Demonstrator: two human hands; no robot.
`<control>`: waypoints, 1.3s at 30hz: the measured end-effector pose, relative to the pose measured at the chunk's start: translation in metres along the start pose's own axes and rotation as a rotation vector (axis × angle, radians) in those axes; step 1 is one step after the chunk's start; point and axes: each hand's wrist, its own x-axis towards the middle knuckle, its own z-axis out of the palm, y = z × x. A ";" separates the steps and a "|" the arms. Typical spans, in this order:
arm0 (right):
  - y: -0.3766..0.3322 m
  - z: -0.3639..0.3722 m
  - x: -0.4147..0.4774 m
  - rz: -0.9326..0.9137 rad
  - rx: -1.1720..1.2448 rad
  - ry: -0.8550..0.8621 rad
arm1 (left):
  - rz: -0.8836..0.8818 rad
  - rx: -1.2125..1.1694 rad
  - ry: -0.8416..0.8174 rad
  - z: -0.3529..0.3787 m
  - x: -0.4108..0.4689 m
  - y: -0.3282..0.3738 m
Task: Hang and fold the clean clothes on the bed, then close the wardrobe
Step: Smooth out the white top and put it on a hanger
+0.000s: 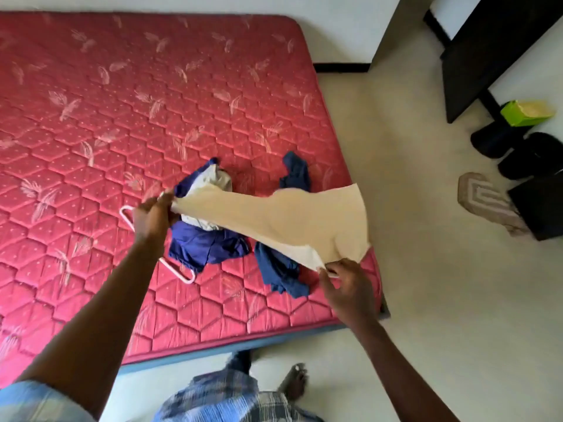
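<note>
Red quilted bed [122,117] fills most of the view. Cream cloth [274,220] is stretched above its near-right corner, betw. both hands. Blue clothes pile [204,245] lies on the bed below. Left hand [152,217]: fingers curled round one cloth end. Right hand [347,287]: fingers pinch the opposite corner. White hanger [175,271] sits partly under the pile.

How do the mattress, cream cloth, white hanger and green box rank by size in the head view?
Largest: mattress
cream cloth
white hanger and green box, unranked: the hanger partly covered, the box farther away
</note>
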 end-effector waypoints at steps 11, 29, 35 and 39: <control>0.055 0.149 -0.120 0.438 0.060 -0.892 | -0.156 1.016 -0.099 -0.065 -0.050 -0.214; 0.219 0.232 -0.030 0.950 0.001 -0.153 | 0.932 1.620 -1.064 0.093 -0.121 -0.412; 0.239 0.230 -0.042 0.974 0.415 0.067 | 1.317 1.262 -0.902 0.081 -0.104 -0.435; 0.265 0.204 -0.062 1.184 0.634 0.269 | 1.011 1.103 -0.903 0.096 -0.102 -0.417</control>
